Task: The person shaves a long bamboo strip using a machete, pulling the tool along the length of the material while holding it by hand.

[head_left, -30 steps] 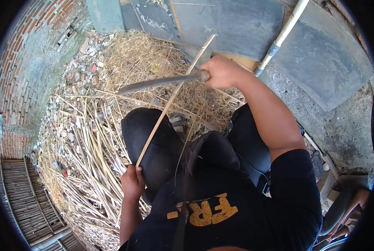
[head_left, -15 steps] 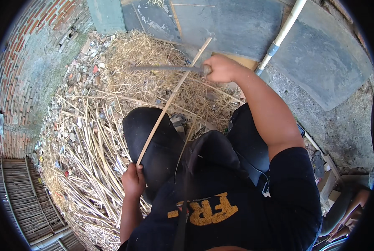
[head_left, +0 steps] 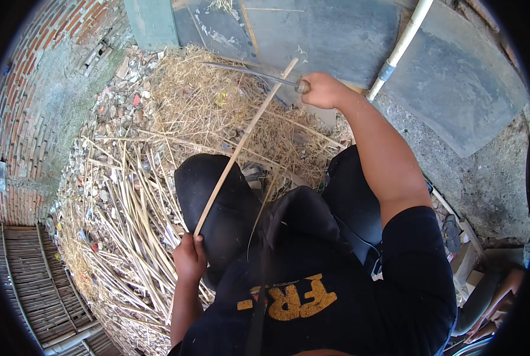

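My left hand [head_left: 190,257] is closed round the near end of a long, pale bamboo strip [head_left: 237,151]. The strip slants away over my left knee, its far end raised beyond my knees. In my right hand [head_left: 323,91] is the handle of a long knife [head_left: 259,73], its thin grey blade pointing left. That blade crosses the strip near its far end, where a small curled shaving [head_left: 302,54] shows at the tip. Whether the edge touches the strip I cannot tell.
Many loose bamboo strips [head_left: 135,207] lie on the rubble at my left. A heap of fine shavings [head_left: 200,89] spreads ahead of my knees. Grey panels [head_left: 324,35] and a white pipe [head_left: 408,37] stand beyond. Part of another person [head_left: 496,302] shows at the lower right.
My right hand has moved a little to the right and away, taking the knife farther up the strip toward its far end. My left hand keeps its place.
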`<action>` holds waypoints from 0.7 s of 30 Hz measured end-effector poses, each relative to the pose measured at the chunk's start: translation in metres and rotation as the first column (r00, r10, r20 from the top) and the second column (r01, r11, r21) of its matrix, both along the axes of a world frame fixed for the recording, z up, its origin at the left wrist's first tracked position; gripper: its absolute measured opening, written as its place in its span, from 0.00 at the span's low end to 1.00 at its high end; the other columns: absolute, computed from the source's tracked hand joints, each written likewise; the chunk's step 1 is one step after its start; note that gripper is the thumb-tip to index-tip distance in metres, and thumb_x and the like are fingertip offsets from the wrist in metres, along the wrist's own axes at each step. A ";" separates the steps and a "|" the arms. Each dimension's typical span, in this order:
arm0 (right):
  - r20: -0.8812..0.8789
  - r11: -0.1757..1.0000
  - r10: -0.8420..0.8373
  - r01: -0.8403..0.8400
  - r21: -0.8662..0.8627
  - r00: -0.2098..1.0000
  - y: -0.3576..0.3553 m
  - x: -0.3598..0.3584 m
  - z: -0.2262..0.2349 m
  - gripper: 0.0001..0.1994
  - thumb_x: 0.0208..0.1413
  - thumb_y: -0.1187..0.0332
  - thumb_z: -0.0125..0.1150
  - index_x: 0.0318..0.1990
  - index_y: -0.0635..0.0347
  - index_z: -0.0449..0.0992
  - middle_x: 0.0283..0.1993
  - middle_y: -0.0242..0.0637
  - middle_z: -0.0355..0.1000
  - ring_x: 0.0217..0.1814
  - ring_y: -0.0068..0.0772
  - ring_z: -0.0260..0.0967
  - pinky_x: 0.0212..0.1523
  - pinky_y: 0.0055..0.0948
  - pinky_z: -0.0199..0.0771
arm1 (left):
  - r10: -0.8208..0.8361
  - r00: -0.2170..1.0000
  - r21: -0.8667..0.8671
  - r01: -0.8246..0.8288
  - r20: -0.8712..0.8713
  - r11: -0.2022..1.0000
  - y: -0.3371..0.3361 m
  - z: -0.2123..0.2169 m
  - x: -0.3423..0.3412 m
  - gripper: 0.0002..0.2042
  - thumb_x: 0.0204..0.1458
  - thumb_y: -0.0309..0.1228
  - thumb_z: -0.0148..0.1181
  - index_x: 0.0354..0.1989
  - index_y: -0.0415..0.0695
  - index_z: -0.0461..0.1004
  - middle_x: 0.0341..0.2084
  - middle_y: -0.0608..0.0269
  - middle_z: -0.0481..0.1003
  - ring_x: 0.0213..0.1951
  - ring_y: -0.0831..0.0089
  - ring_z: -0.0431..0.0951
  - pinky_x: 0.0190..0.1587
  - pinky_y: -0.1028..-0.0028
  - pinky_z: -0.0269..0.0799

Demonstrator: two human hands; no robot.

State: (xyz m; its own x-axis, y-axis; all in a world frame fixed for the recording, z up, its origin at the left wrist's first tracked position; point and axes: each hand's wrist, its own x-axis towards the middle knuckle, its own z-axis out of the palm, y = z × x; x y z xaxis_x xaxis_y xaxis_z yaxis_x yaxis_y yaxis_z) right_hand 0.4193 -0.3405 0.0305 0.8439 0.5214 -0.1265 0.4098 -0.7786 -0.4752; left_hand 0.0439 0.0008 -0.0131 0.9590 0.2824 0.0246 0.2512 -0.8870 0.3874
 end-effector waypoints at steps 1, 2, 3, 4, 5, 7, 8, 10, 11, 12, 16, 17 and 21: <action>0.009 0.998 -0.057 0.057 -0.020 0.998 0.001 0.000 0.002 0.11 0.45 0.66 0.59 0.36 0.60 0.78 0.34 0.50 0.77 0.40 0.53 0.75 0.43 0.45 0.74 | 0.003 1.000 0.000 -0.003 0.002 1.000 0.000 0.001 -0.001 0.15 0.64 0.37 0.52 0.28 0.40 0.64 0.16 0.43 0.71 0.23 0.38 0.74 0.25 0.50 0.65; 0.011 0.998 -0.055 0.055 -0.020 0.998 0.001 -0.001 0.005 0.11 0.45 0.66 0.59 0.36 0.60 0.78 0.34 0.50 0.77 0.40 0.53 0.75 0.43 0.45 0.74 | -0.003 1.000 0.004 0.003 -0.011 1.000 0.000 0.004 -0.002 0.15 0.64 0.37 0.53 0.28 0.40 0.64 0.16 0.42 0.71 0.23 0.38 0.74 0.25 0.50 0.65; 0.025 0.998 -0.058 0.059 -0.009 0.998 0.001 -0.003 0.006 0.10 0.46 0.66 0.58 0.36 0.59 0.78 0.34 0.49 0.77 0.39 0.52 0.75 0.43 0.45 0.74 | -0.010 1.000 0.008 0.010 -0.025 1.000 0.000 0.006 -0.002 0.15 0.64 0.37 0.53 0.28 0.40 0.64 0.16 0.42 0.71 0.23 0.38 0.74 0.25 0.50 0.65; 0.039 0.998 -0.063 0.063 0.001 0.997 0.002 -0.006 0.008 0.10 0.46 0.66 0.58 0.36 0.58 0.78 0.33 0.48 0.77 0.39 0.51 0.76 0.43 0.46 0.74 | -0.009 1.000 0.008 0.010 -0.024 1.000 0.001 0.005 -0.001 0.15 0.64 0.37 0.53 0.28 0.40 0.64 0.16 0.42 0.71 0.23 0.38 0.74 0.25 0.50 0.65; 0.033 0.998 -0.063 0.063 0.000 0.997 0.004 -0.010 0.006 0.10 0.46 0.66 0.58 0.36 0.58 0.78 0.33 0.48 0.77 0.39 0.51 0.76 0.43 0.46 0.74 | -0.006 1.000 -0.001 0.006 -0.022 1.000 0.002 0.004 -0.002 0.15 0.64 0.37 0.53 0.28 0.40 0.64 0.16 0.42 0.71 0.23 0.38 0.74 0.25 0.50 0.65; 0.021 0.993 0.106 -0.106 0.048 0.994 0.018 -0.018 0.004 0.09 0.47 0.66 0.57 0.35 0.56 0.78 0.32 0.46 0.76 0.38 0.48 0.76 0.43 0.45 0.74 | -0.003 1.000 -0.009 0.002 -0.022 1.000 0.002 0.003 -0.003 0.15 0.64 0.37 0.53 0.28 0.40 0.64 0.16 0.42 0.71 0.23 0.38 0.73 0.25 0.49 0.65; 0.008 0.990 0.142 -0.142 0.006 0.990 0.026 -0.029 0.013 0.08 0.48 0.66 0.56 0.35 0.54 0.78 0.31 0.44 0.76 0.37 0.47 0.75 0.43 0.44 0.74 | -0.003 1.000 -0.016 0.003 -0.028 1.000 0.002 0.004 -0.003 0.15 0.64 0.37 0.53 0.28 0.40 0.64 0.16 0.42 0.71 0.23 0.38 0.73 0.25 0.49 0.65; -0.008 0.987 0.160 -0.161 -0.031 0.987 0.027 -0.025 0.013 0.08 0.48 0.66 0.56 0.35 0.55 0.78 0.32 0.44 0.76 0.38 0.47 0.75 0.43 0.44 0.74 | 0.000 0.999 -0.021 -0.001 -0.036 1.000 0.002 0.003 -0.002 0.15 0.64 0.37 0.53 0.28 0.40 0.64 0.16 0.42 0.71 0.23 0.38 0.73 0.25 0.49 0.65; -0.025 0.983 0.168 -0.170 -0.073 0.985 0.023 -0.021 0.013 0.08 0.49 0.66 0.55 0.34 0.56 0.78 0.32 0.44 0.76 0.38 0.47 0.75 0.43 0.44 0.74 | -0.001 1.000 -0.026 0.000 -0.018 1.000 0.001 0.001 0.000 0.15 0.64 0.37 0.53 0.28 0.40 0.64 0.16 0.42 0.71 0.23 0.38 0.73 0.25 0.50 0.65; -0.042 0.995 0.098 -0.098 -0.010 0.994 0.015 -0.008 -0.004 0.10 0.48 0.65 0.56 0.35 0.58 0.78 0.34 0.47 0.77 0.39 0.50 0.75 0.43 0.46 0.73 | 0.000 1.000 -0.031 0.000 0.001 1.000 0.001 0.000 0.001 0.15 0.64 0.37 0.53 0.28 0.40 0.64 0.16 0.42 0.71 0.23 0.38 0.73 0.25 0.50 0.65; 0.005 0.996 -0.086 0.085 0.006 0.996 0.001 0.002 -0.001 0.12 0.47 0.65 0.58 0.37 0.61 0.78 0.39 0.53 0.77 0.41 0.56 0.74 0.44 0.46 0.73 | -0.002 1.000 -0.001 0.002 0.001 1.000 0.000 0.005 -0.001 0.15 0.64 0.37 0.53 0.28 0.40 0.64 0.16 0.43 0.71 0.23 0.38 0.73 0.25 0.50 0.65; 0.005 0.996 -0.084 0.084 0.006 0.996 0.002 -0.001 0.002 0.12 0.47 0.65 0.58 0.37 0.61 0.78 0.39 0.53 0.77 0.41 0.56 0.74 0.44 0.46 0.73 | -0.002 1.000 -0.001 0.002 -0.014 1.000 0.001 0.006 -0.002 0.15 0.64 0.37 0.53 0.28 0.40 0.64 0.16 0.43 0.71 0.23 0.38 0.73 0.25 0.50 0.65; -0.005 1.000 0.020 -0.020 0.014 1.000 0.012 -0.015 0.009 0.13 0.46 0.66 0.60 0.39 0.60 0.78 0.38 0.51 0.78 0.42 0.53 0.75 0.44 0.45 0.74 | 0.000 0.999 -0.017 -0.001 -0.037 1.000 0.002 0.005 -0.001 0.15 0.64 0.36 0.53 0.27 0.40 0.64 0.16 0.43 0.70 0.22 0.39 0.73 0.24 0.50 0.65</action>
